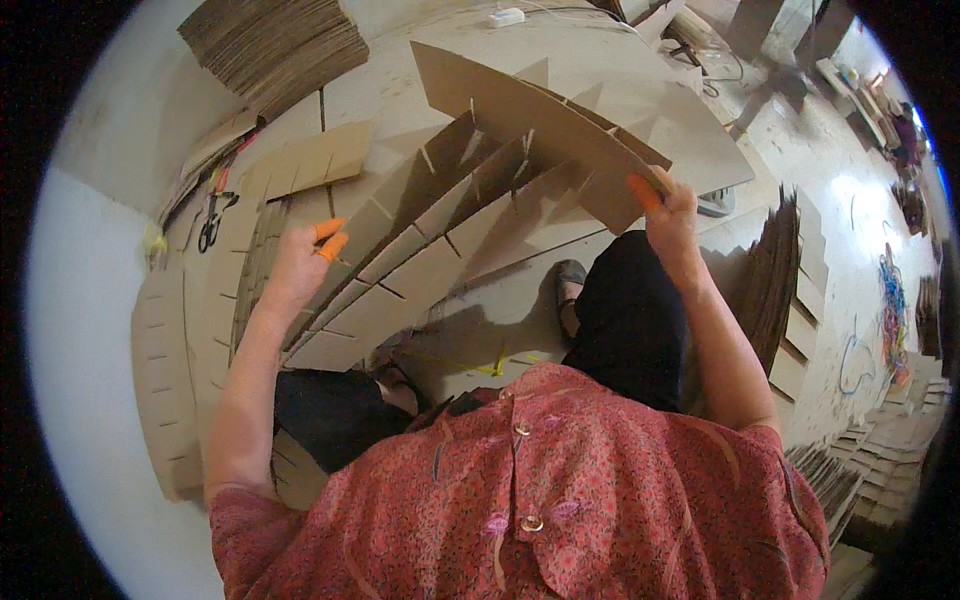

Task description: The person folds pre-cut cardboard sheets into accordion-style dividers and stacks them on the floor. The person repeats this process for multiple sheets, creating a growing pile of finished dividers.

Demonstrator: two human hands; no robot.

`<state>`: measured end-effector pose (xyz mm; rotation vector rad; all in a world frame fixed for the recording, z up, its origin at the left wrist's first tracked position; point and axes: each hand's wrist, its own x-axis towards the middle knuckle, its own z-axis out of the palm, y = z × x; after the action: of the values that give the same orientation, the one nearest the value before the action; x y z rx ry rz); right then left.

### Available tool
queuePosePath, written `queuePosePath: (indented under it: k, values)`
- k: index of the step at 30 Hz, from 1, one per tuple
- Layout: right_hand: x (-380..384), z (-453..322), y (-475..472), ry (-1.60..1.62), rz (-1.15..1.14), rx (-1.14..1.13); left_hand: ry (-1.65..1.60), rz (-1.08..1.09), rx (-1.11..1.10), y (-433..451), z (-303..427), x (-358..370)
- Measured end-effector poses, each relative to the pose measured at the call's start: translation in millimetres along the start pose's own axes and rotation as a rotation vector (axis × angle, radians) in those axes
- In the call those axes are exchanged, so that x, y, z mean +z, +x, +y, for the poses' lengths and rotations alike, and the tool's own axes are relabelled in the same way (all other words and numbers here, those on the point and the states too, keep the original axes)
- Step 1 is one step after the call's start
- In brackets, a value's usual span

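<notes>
Orange finger cots cover some fingertips of both hands. My right hand [664,202] grips the near right end of a slotted cardboard strip [540,135], which lies crosswise over several long slotted cardboard strips [397,277]. These long strips fan out from near my left knee towards the crosswise one, standing on edge. My left hand [309,259] is at the left side of the long strips, thumb and finger a little apart; whether it touches a strip cannot be told. Another crosswise strip [637,144] shows just behind the held one.
Scissors [212,221] lie at the left by stacked slotted strips [161,375]. A large cardboard stack [277,52] stands at the upper left, another stack [765,277] right of my knee. Tangled coloured straps [892,315] lie on the floor at the far right.
</notes>
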<state>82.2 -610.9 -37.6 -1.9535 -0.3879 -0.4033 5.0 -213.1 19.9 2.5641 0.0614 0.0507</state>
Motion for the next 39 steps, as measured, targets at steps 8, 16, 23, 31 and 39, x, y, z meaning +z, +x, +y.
queuePosePath:
  k: [8, 16, 23, 31, 39]
  values:
    - [27, 12, -6, -0.011, 0.054, -0.074, -0.044, 0.018, 0.415, 43, 98, 36]
    - [9, 9, -20, -0.058, 0.035, -0.006, 0.332, -0.122, 0.344, 94, 119, 101]
    - [5, 10, -29, -0.034, 0.026, 0.023, 0.193, -0.191, 0.312, 107, 110, 111]
    - [-4, 5, -34, -0.107, -0.029, 0.059, 0.012, 0.09, 0.372, 99, 104, 90]
    - [-12, -20, -28, -0.399, -0.232, -0.22, 0.333, -0.055, 0.197, 135, 79, 83]
